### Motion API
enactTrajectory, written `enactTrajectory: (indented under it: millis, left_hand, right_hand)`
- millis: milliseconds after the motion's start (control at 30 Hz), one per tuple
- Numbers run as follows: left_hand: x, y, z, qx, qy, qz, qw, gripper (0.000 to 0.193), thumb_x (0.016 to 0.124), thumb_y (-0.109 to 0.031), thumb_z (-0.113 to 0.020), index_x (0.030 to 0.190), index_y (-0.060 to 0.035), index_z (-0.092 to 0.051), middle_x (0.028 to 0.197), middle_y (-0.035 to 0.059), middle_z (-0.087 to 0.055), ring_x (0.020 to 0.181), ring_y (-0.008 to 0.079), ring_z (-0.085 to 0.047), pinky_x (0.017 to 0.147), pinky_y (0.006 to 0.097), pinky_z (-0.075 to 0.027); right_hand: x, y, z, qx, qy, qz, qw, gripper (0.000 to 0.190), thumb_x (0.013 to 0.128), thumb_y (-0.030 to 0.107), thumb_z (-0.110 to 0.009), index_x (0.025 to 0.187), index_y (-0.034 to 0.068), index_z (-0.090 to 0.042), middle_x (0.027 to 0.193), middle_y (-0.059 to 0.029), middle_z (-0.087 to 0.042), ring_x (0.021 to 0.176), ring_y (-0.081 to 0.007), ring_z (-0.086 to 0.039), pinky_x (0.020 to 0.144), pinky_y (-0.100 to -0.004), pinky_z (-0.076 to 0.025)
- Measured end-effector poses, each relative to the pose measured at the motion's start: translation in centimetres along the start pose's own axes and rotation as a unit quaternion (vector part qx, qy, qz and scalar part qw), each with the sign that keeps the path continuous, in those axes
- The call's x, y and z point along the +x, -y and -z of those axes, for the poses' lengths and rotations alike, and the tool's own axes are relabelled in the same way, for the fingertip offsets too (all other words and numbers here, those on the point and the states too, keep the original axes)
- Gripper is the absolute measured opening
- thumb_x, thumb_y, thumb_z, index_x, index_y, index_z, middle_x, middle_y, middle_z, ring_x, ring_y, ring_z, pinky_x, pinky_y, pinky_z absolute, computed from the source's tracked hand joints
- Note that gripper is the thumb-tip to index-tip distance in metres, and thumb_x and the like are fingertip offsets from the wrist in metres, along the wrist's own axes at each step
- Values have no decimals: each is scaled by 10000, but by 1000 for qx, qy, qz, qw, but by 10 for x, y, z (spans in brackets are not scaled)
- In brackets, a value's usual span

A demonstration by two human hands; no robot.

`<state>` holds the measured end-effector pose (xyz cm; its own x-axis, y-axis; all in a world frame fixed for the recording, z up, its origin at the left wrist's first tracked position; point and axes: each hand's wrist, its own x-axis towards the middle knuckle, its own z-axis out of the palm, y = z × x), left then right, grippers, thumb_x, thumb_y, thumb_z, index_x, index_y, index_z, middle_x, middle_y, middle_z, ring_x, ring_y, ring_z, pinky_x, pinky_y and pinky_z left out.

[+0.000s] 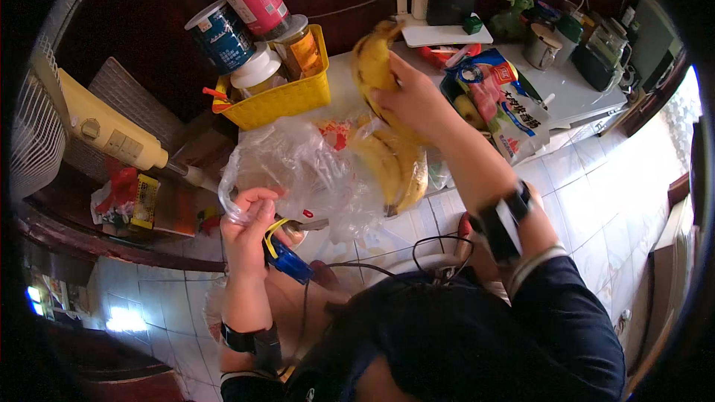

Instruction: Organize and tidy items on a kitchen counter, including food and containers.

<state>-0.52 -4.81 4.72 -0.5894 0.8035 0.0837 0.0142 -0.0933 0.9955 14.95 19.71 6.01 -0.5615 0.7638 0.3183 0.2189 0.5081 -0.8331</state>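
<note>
My left hand [246,229] pinches the edge of a crumpled, clear plastic bag [301,156] with red print. My right hand [410,95] grips a bunch of ripe yellow bananas [371,64] with brown marks, raised at the table's back. More bananas [391,162] lie by the bag at the table's front edge, partly under clear film. Beside my left wrist is a blue object [290,262] with a yellow loop; its kind is unclear. A metal piece [313,225] shows close by, mostly hidden.
A yellow plastic basket [279,106] holds jars and tins. Behind my right hand stand a white router [447,30] and its cables. A printed food bag [503,106] and mugs [542,47] occupy the table's right side. A fan [111,117] stands at left.
</note>
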Motion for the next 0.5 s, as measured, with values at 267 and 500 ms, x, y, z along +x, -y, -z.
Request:
enactTrajectory:
  millis: [267,500]
  left_hand:
    - [-21,-6,24,-96,79,-112,986,150,857,-91,-485,920,43,-508,1127,316,-469,437,161,-545,417,226,-446]
    - [-36,2,40,16,45,-208,977,174,848,-97,-506,895,67,-543,1225,326,-394,457,150,-549,420,230,-449]
  right_hand:
    - [58,-65,-17,-221,83,-68,969,617,666,250,-612,1210,19,-432,1082,-245,-539,1013,-358,-520,880,-372,-400]
    - [-85,21,-35,-109,49,587,801,312,681,134,-566,990,99,-578,953,-59,-586,727,-177,-591,581,-282,-495]
